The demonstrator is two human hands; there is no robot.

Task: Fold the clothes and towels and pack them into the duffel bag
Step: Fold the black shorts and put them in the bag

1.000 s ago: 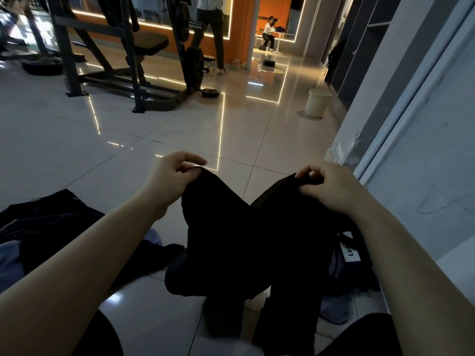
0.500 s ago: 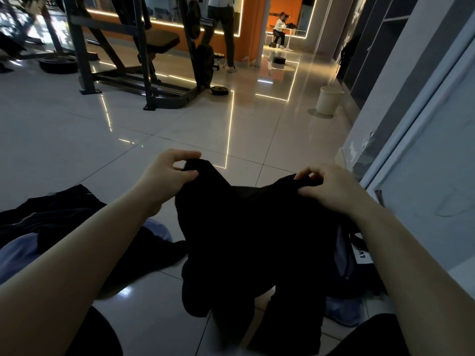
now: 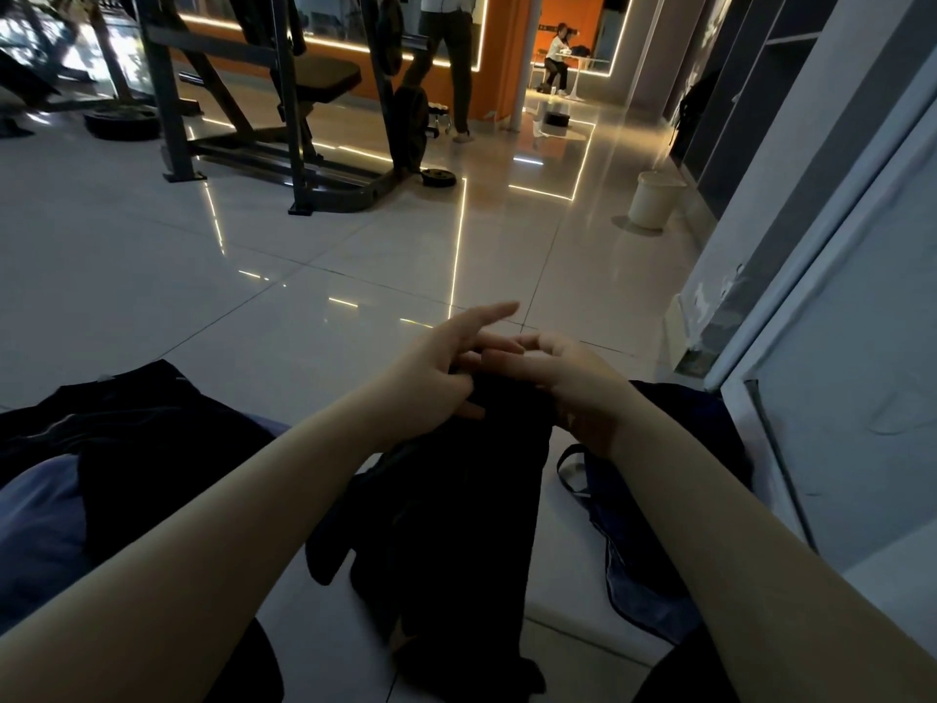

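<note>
The person's two hands met at the top of a black garment [image 3: 456, 525], which hung from them in a long, soft, doubled fall, its matte cloth creasing in loose vertical folds down to the floor [image 3: 203, 276]. The left hand [image 3: 431, 378] had its forefinger stretched out straight while the thumb and lower fingers pinched the garment's upper edge. The right hand [image 3: 568, 378] curled its fingers over the same edge from the other side, so that the grip of each hand held cloth and the fingertips of the two touched.

Just right of the hanging garment lay the duffel bag [image 3: 654, 540], dark blue, slack and rumpled, with a thin looped strap [image 3: 570, 469] curving off its near side. It lay against the foot of a pale wall panel [image 3: 862, 398]. To the left a heap of dark clothes [image 3: 127, 449] sprawled on the floor, black fabric lying over something bluish and smooth [image 3: 35, 540].

The floor was of large glossy tiles that mirrored thin strips of light. Farther back stood a steel-framed weight bench [image 3: 284, 98] with a padded seat, a flat round weight plate [image 3: 438, 177] near its foot, and a pale, tapering bucket [image 3: 654, 200] beside the right-hand wall. A standing person's legs [image 3: 451, 68] showed behind the bench.
</note>
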